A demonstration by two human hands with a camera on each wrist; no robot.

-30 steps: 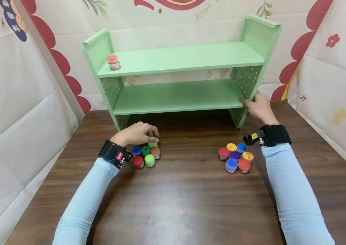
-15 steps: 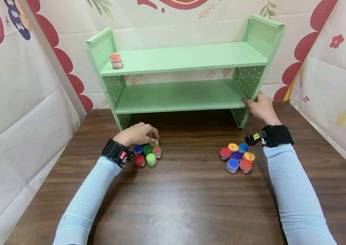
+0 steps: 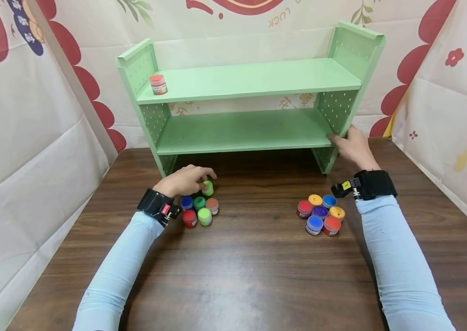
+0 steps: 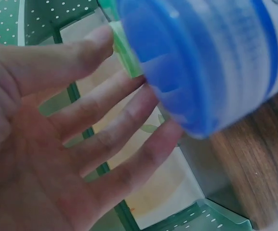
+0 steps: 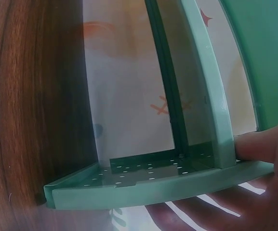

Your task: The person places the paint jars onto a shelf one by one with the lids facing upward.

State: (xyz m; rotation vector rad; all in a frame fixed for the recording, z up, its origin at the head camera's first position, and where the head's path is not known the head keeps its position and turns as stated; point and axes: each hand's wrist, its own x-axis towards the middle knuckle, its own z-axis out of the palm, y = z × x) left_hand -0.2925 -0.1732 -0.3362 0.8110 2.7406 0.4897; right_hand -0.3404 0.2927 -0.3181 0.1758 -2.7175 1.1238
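Note:
My left hand (image 3: 185, 180) pinches a small jar with a light green lid (image 3: 208, 187) between thumb and fingers, just above the left cluster of jars. In the left wrist view its green lid (image 4: 126, 53) shows at the fingertips, mostly hidden behind a large, close blue-lidded jar (image 4: 177, 62). My right hand (image 3: 353, 147) grips the right side panel of a green two-tier shelf (image 3: 242, 131). In the right wrist view the thumb (image 5: 259, 147) lies inside the panel and the fingers pass behind it.
A coral-lidded jar (image 3: 158, 85) stands at the upper tier's left end. Beside my left hand sit jars with red (image 3: 190, 218), dark green (image 3: 199, 203) and other lids. Another cluster, including a purple-lidded jar (image 3: 320, 212), stands at right on the wooden table (image 3: 237, 276).
My left hand has taken hold of the light green-lidded jar and raised it slightly out of the cluster. The right hand keeps its grip on the shelf. The head view has shifted a little.

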